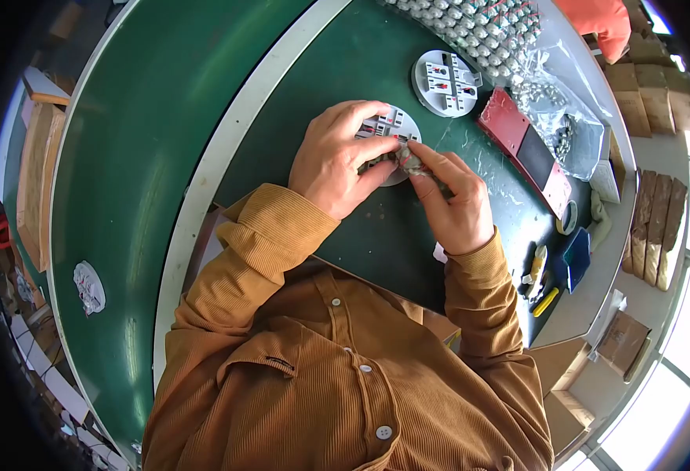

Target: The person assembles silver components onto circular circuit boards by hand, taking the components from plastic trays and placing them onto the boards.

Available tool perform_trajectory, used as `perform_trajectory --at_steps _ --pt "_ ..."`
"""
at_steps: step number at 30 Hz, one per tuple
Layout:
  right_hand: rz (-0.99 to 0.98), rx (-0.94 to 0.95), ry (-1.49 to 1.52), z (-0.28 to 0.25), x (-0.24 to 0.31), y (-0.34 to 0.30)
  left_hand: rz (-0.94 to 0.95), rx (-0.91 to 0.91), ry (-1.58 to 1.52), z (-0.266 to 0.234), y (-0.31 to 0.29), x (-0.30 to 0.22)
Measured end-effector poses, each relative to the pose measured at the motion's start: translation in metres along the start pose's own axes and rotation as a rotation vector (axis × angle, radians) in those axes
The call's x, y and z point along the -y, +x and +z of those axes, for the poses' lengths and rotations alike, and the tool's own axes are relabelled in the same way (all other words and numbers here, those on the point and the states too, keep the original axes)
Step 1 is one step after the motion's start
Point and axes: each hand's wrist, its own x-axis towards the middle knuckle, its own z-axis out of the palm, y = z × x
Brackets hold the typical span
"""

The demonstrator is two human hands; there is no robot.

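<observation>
My left hand (333,161) is over a round white slotted disc (405,123) on the green work table, partly covering it. Its thumb and index fingertip close in on a small silvery part (410,162) with a touch of red. From the other side, the thumb and fingers of my right hand (455,196) pinch the same part at the disc's right edge. The fingertips hide much of it, so its exact kind does not show. Just beyond lies a second white disc (438,98) with black and red pieces in its slots.
Rows of small silvery parts (478,31) fill the far right. Beside them are a plastic bag (584,145) of metal pieces and a red case (505,125). Nearer right lie a tape roll (568,217) and a yellow cutter (546,302). Another disc (89,287) rests on the green belt (141,196).
</observation>
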Motion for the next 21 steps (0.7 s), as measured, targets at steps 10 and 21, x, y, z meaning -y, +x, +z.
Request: perform_trajectory --at_steps 10,21 --pt "0.035 -0.034 0.031 0.000 0.004 0.001 -0.028 -0.048 -0.048 0.002 -0.004 -0.001" --pt "-0.120 -0.034 -0.368 0.002 0.028 0.011 -0.072 -0.030 -0.046 0.001 -0.004 0.000"
